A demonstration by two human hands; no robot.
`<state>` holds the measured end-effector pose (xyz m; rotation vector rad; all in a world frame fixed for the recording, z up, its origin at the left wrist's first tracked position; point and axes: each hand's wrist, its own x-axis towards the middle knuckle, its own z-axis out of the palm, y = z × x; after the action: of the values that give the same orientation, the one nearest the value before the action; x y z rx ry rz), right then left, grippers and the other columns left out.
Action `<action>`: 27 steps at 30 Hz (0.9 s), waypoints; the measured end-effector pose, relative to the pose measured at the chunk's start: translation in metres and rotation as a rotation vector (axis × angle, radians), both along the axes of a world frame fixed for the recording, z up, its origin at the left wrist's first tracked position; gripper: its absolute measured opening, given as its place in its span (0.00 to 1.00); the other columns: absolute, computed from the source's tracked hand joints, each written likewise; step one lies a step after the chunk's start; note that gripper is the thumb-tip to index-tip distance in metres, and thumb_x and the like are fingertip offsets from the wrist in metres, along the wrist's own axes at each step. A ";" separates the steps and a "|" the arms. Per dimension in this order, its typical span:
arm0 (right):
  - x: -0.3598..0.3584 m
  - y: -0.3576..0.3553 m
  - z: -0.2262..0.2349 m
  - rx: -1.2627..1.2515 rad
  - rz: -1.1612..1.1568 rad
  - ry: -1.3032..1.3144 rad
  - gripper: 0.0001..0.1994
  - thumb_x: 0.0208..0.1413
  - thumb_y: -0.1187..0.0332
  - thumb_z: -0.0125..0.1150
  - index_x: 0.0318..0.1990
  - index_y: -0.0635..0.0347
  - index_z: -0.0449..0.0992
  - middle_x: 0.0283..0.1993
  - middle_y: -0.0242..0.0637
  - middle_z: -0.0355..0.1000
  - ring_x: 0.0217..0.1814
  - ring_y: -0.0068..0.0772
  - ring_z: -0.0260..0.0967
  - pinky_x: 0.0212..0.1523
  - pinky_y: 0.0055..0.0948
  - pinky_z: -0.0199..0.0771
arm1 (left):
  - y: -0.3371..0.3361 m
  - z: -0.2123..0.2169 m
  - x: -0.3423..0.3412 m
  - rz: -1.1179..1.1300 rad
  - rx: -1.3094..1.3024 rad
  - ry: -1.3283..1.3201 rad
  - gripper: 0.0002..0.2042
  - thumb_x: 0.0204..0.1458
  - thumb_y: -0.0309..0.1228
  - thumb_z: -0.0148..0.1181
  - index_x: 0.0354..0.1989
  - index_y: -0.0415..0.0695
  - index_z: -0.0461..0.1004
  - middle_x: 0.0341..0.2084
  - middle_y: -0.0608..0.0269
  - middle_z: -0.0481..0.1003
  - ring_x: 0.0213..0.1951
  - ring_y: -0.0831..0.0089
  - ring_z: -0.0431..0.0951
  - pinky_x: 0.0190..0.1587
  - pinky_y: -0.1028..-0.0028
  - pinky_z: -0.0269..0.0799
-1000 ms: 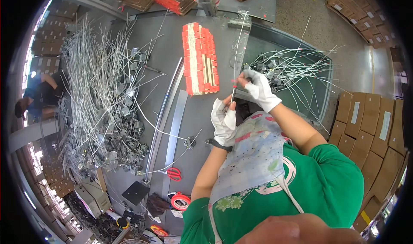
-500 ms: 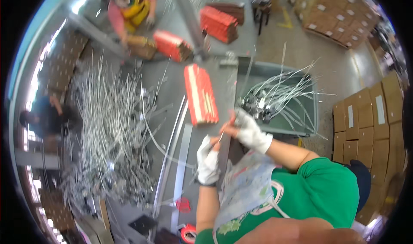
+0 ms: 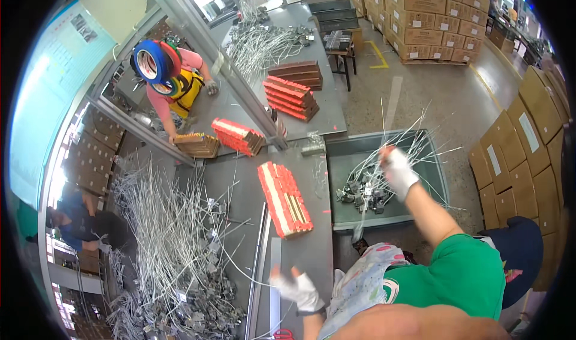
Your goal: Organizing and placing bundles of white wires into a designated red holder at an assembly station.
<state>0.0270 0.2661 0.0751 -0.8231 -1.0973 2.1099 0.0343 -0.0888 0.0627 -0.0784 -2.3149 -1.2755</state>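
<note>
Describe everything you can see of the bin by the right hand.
The bin is an open, rectangular, grey-green tub, seemingly plastic, with rimmed walls. It sits upright beside the table; what supports it is hidden. Inside lie pale wires with dark and silvery parts at their ends, bunched toward the near left; some wires reach over the right wall. The right hand hangs over it.

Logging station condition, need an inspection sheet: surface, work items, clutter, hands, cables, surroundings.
Surface: grey table, its left side covered by a wire heap.
Work items: wired parts lying in green bin; red-edged stack on table.
Clutter: red scissors handles at lower picture edge, partly cut off.
Hands: left hand open, fingers spread, over flat metal strip; right hand over bin, blurred, grip unclear.
Cables: pale wires, loose and crossing; some overhang bin.
Surroundings: co-worker beside far table; brown cartons stacked right.
</note>
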 end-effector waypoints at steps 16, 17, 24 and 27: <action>-0.012 -0.260 -0.008 -0.228 1.204 -0.036 0.26 0.52 0.55 0.55 0.54 0.60 0.61 0.44 0.36 0.67 0.45 0.29 0.65 0.48 0.30 0.66 | -0.049 -0.019 0.052 -0.207 0.128 -0.288 0.09 0.56 0.29 0.42 0.30 0.40 0.69 0.20 0.66 0.64 0.20 0.79 0.61 0.22 0.78 0.56; -0.018 -0.268 0.011 -0.290 1.151 0.050 0.26 0.52 0.54 0.55 0.53 0.60 0.61 0.43 0.36 0.68 0.44 0.29 0.66 0.47 0.29 0.67 | -0.050 -0.009 0.057 -0.195 0.124 -0.299 0.09 0.56 0.29 0.42 0.30 0.40 0.69 0.20 0.66 0.64 0.20 0.79 0.61 0.22 0.78 0.56; -0.047 -0.234 0.066 -0.523 0.648 0.271 0.14 0.55 0.59 0.52 0.43 0.58 0.65 0.29 0.29 0.64 0.30 0.26 0.64 0.34 0.28 0.66 | -0.070 -0.008 0.064 -0.291 -0.107 -0.161 0.03 0.48 0.22 0.52 0.28 0.40 0.72 0.23 0.56 0.69 0.26 0.61 0.70 0.31 0.69 0.65; -0.046 -0.209 0.037 -0.450 0.597 0.153 0.14 0.55 0.59 0.52 0.42 0.58 0.65 0.21 0.24 0.57 0.21 0.19 0.56 0.23 0.20 0.62 | -0.071 -0.016 0.060 -0.358 -0.262 -0.233 0.03 0.48 0.24 0.52 0.27 0.41 0.72 0.23 0.55 0.72 0.27 0.56 0.73 0.29 0.65 0.67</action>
<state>-0.0194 0.0567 0.1120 -0.5476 -0.8630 2.9376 0.0943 -0.1603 0.0465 -0.4742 -2.7519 -1.1835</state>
